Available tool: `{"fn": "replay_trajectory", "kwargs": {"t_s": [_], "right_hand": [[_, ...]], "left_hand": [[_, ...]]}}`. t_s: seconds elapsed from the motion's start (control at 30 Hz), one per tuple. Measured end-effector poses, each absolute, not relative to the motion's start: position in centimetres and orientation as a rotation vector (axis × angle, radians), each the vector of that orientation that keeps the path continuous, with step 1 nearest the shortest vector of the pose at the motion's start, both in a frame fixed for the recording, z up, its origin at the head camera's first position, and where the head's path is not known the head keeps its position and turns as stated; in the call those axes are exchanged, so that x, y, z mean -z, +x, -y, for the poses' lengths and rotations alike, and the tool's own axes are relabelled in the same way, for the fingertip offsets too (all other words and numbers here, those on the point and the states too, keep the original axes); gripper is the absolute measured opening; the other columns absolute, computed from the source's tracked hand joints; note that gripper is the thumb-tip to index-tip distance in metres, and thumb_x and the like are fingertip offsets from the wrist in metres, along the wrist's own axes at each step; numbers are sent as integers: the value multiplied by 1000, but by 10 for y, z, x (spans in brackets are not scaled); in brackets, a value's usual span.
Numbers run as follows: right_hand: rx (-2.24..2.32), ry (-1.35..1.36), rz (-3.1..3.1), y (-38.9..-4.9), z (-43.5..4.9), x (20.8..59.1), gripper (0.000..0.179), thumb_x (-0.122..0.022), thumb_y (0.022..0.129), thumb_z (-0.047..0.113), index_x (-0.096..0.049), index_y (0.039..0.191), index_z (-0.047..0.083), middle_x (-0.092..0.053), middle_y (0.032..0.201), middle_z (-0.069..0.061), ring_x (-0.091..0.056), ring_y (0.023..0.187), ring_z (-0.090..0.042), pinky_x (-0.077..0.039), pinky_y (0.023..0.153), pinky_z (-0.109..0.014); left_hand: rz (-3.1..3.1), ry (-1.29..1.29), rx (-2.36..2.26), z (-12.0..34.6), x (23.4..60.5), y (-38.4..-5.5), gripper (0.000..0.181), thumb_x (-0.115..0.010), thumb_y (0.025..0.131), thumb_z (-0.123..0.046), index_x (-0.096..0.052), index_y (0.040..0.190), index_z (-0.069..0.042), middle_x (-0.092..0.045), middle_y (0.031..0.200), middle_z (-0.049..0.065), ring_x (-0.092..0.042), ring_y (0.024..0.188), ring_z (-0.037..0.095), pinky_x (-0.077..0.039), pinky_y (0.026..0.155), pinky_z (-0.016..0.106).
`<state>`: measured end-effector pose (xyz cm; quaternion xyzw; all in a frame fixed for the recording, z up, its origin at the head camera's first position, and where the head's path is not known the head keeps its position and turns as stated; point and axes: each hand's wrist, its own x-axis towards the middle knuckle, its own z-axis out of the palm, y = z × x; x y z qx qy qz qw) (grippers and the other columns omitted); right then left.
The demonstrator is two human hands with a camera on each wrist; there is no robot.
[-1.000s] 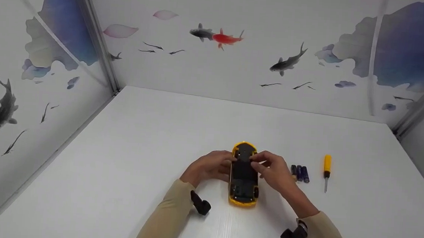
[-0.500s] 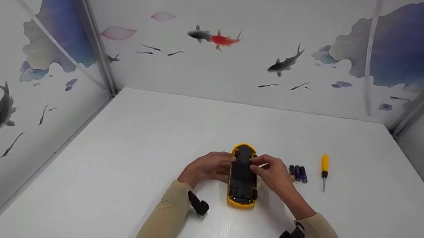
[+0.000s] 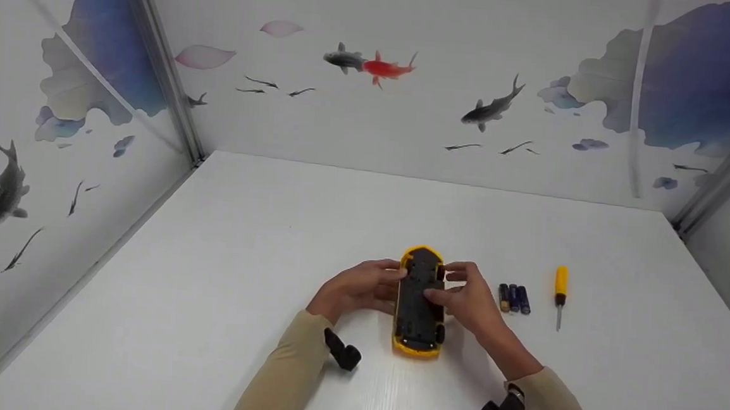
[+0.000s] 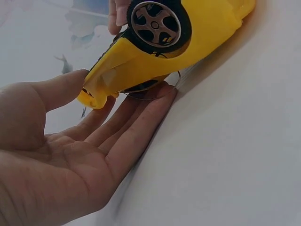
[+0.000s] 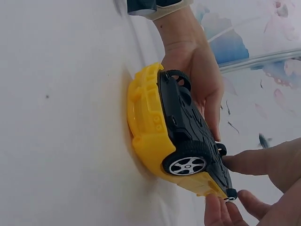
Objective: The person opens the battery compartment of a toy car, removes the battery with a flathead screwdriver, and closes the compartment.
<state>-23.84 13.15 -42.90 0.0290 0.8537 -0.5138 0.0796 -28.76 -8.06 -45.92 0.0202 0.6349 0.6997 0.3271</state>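
A yellow toy car point(image 3: 420, 325) is held upside down, its black underside point(image 5: 190, 115) facing up. My left hand point(image 3: 363, 284) grips its left side: in the left wrist view the thumb point(image 4: 63, 89) lies at the edge of the underside while the fingers point(image 4: 136, 127) reach beneath the body. On the other side, my right hand point(image 3: 472, 300) rests its thumb point(image 5: 249, 162) flat on the underside and curls its fingers point(image 5: 218, 212) against the car's side near a wheel. The near end of the car slants down close to the white tabletop.
Several small batteries point(image 3: 514, 298) lie side by side just right of my right hand. Farther right is a screwdriver point(image 3: 561, 287) with a yellow handle, its metal tip toward me. White walls point(image 3: 269, 117) painted with fish enclose the table point(image 3: 263, 205).
My right fingers have shifted off the underside to the car's right side, and the thumb has slid a little left and nearer on the underside. The left hand keeps its hold.
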Motion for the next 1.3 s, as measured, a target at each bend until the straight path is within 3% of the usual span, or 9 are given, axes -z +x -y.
{"fn": "replay_trajectory", "kwargs": {"t_s": [0.13, 0.27, 0.67, 1.07, 1.3], "right_hand": [[1467, 88, -2511, -239, -129, 428, 100, -81, 85, 23, -14, 157, 5, -38, 153, -26, -55, 129, -39, -52, 105, -51], [1405, 105, -2514, -239, -128, 426, 110, -82, 84, 24, -5, 159, 5, -34, 156, -28, -49, 135, -43, -45, 111, -56], [1521, 123, -2467, -239, -132, 425, 93, -83, 82, 19, -27, 156, 6, -48, 143, -28, -62, 122, -39, -54, 102, -49], [1570, 144, -2474, -237, -132, 421, 86, -80, 85, 14, -31, 155, 10, -52, 140, -24, -64, 118, -37, -54, 102, -50], [1522, 68, -2466, -238, -135, 418, 84, -75, 89, 11, -27, 157, 8, -47, 147, -26, -58, 127, -40, -51, 105, -52]], "left_hand": [[-1687, 51, -1817, 77, 457, -287, 54, -65, 97, -32, -50, 145, -12, -68, 127, 15, -69, 112, 30, -58, 95, 47], [-1715, 72, -1796, 75, 453, -287, 53, -65, 98, -32, -50, 144, -12, -67, 127, 16, -69, 112, 30, -58, 96, 47], [-1861, 164, -1747, 73, 450, -285, 62, -74, 88, -19, -49, 145, -17, -70, 124, 13, -70, 108, 25, -56, 98, 44], [-1912, 147, -1757, 71, 443, -286, 57, -75, 85, -10, -55, 139, -15, -72, 118, 11, -72, 102, 25, -60, 91, 43], [-1939, 124, -1752, 70, 443, -284, 58, -75, 86, -13, -54, 140, -16, -71, 120, 9, -71, 103, 25, -60, 91, 43]]}}
